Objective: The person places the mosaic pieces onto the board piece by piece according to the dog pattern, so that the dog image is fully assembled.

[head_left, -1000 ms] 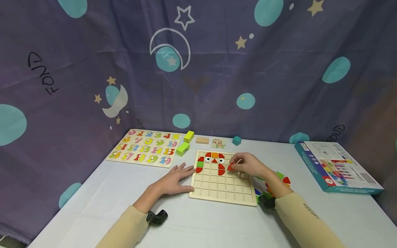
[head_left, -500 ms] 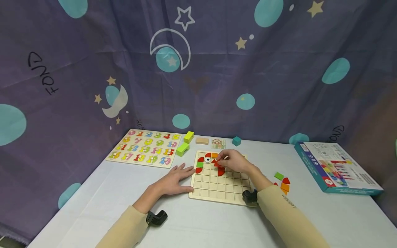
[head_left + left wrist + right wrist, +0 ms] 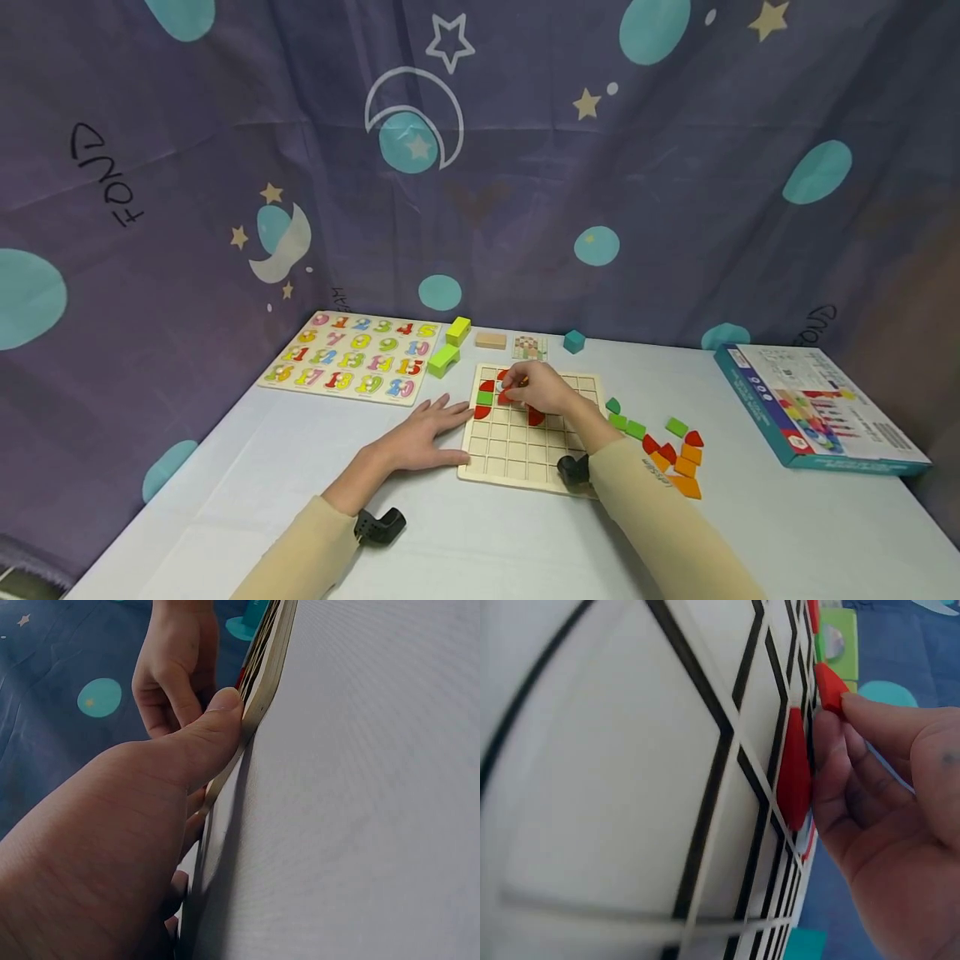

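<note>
The right hand (image 3: 543,388) has its grip clamped on a red tile (image 3: 830,688), pinched between thumb and fingertips at the upper left of the wooden grid board (image 3: 517,454) (whether it touches the cells, I cannot tell). The left hand (image 3: 420,437) lies with its grip apart, fingers spread, thumb against the board's left edge. A green tile (image 3: 485,398) sits in the grid between two red ones. Loose orange tiles (image 3: 684,466) lie on the counter (image 3: 450,550) right of the board.
</note>
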